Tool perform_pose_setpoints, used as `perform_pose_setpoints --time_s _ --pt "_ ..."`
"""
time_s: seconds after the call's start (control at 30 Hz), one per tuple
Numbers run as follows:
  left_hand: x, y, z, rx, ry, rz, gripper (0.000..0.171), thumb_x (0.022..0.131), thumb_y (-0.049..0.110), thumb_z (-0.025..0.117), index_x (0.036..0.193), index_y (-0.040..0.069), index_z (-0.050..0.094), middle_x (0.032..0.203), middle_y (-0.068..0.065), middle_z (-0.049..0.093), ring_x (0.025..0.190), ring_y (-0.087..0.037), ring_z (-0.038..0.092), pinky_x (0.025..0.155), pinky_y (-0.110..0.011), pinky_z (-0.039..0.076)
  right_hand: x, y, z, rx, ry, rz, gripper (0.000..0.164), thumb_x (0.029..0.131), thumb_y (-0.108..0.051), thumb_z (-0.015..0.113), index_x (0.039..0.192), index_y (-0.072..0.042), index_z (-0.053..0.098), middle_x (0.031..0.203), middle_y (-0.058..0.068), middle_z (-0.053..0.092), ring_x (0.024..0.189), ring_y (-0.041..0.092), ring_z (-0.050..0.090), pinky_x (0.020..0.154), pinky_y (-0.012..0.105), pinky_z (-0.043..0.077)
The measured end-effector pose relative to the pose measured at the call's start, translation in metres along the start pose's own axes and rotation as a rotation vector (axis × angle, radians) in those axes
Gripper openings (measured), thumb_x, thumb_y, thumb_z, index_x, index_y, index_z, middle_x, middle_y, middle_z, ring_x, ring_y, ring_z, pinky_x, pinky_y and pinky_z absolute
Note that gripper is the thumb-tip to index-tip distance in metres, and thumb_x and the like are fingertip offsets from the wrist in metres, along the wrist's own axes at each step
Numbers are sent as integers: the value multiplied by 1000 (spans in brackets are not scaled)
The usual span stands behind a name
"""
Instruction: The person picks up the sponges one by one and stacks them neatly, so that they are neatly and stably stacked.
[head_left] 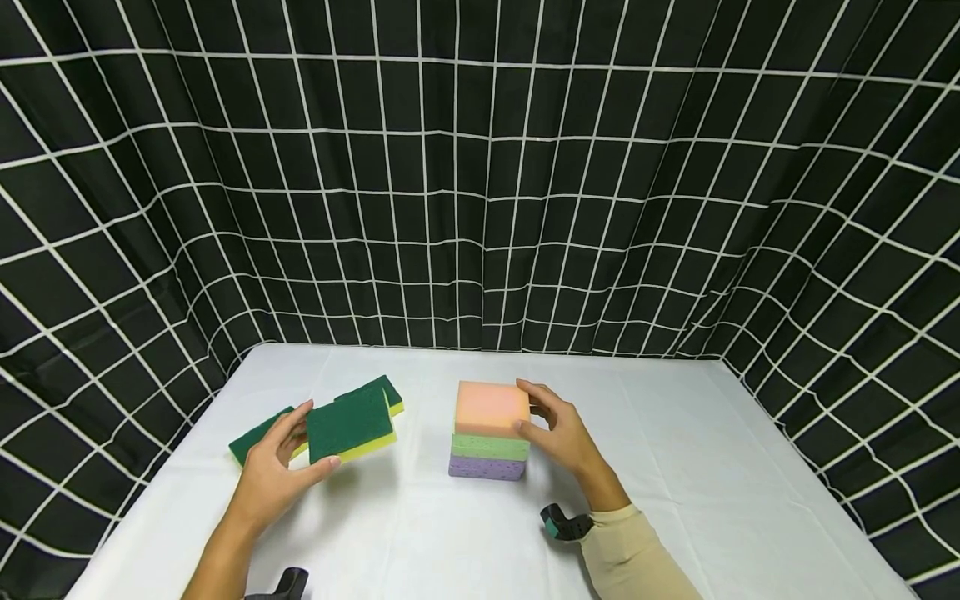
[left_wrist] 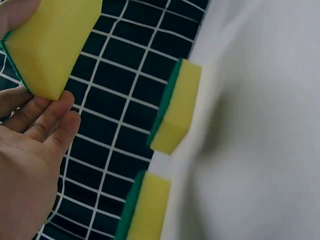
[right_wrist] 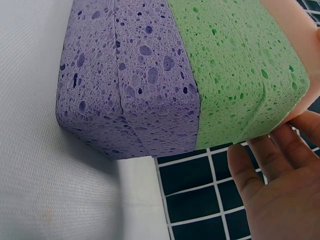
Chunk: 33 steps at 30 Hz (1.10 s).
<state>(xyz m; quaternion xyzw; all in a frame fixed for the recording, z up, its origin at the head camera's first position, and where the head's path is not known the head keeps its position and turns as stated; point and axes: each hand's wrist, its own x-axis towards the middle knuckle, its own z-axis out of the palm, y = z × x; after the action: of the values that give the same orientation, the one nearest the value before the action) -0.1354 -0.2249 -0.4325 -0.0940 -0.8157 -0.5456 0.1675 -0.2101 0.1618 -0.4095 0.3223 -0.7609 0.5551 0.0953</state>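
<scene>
In the head view my left hand pinches a scrub sponge, dark green on top and yellow below, between thumb and fingers, with a shadow on the table beneath it. Two more green-and-yellow sponges lie behind it, one to the left and one farther back. To the right, a stack has a purple porous layer at the bottom, a light green layer above, and a peach sponge on top. My right hand grips the peach sponge from its right side. Seam lines run through the purple and green layers in the right wrist view.
A white cloth covers the table. Black curtains with a white grid stand behind it and at both sides. Dark wrist devices show at the right wrist and at the left wrist.
</scene>
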Motion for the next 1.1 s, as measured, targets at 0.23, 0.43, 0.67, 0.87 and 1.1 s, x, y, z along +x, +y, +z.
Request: perform_pose_setpoints --time_s 0.23,0.43,0.67,0.87,1.1 --pt "16 13 9 -43 -30 76 84 74 4 83 147 5 39 139 -17 41 123 -19 45 99 -16 36 0 0 0 6 -4 26 56 83 10 64 135 13 45 123 26 55 112 38 53 99 44 42" --pt "32 21 19 -47 -73 134 84 75 3 83 146 3 39 138 -16 44 125 -21 43 102 -20 35 -1 0 0 15 -11 34 56 83 9 64 135 13 44 125 27 53 114 39 52 99 48 41" --pt "49 33 34 -80 -144 139 85 76 8 82 147 4 36 142 -16 41 130 -32 38 106 -41 32 -1 1 0 17 -9 2 57 82 11 63 135 16 43 124 29 53 113 42 52 98 47 43" --pt "59 41 49 -128 -180 169 83 77 7 82 147 4 38 140 -14 42 128 -31 39 106 -46 33 -3 -1 0 22 -12 11 57 82 11 63 136 15 42 123 28 54 112 41 52 98 50 42" --pt "73 49 64 -173 -213 178 82 77 6 81 146 1 38 143 -16 41 127 -32 42 107 -47 33 -1 -3 -1 12 -16 14 58 83 11 63 136 15 42 123 28 54 112 40 52 98 48 42"
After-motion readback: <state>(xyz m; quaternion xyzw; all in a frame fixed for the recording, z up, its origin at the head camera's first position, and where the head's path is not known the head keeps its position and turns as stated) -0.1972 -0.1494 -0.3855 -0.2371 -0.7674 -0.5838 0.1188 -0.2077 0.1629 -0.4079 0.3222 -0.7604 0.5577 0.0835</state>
